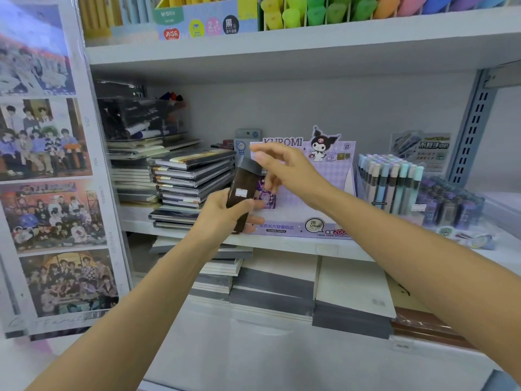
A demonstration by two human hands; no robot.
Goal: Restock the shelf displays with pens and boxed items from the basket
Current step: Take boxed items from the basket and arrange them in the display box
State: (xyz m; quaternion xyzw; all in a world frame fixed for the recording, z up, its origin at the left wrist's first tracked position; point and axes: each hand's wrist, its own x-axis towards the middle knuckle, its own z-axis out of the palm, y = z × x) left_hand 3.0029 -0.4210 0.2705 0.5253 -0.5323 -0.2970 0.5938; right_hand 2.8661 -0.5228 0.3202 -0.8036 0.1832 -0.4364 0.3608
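Left hand holds a dark boxed item up in front of the Kuromi lead-refill display.

The left hand (225, 213) has its fingers and thumb curled round the lower half of a dark brown box (239, 187) with a white label, tilted slightly, just in front of the purple Kuromi display box (310, 218) on the middle shelf (296, 247). The right hand (284, 167), blurred, hovers just above the box with fingers loosely spread, gripping nothing. Stacked notebooks (191, 179) lie to the left, and capped pens (389, 182) stand to the right.
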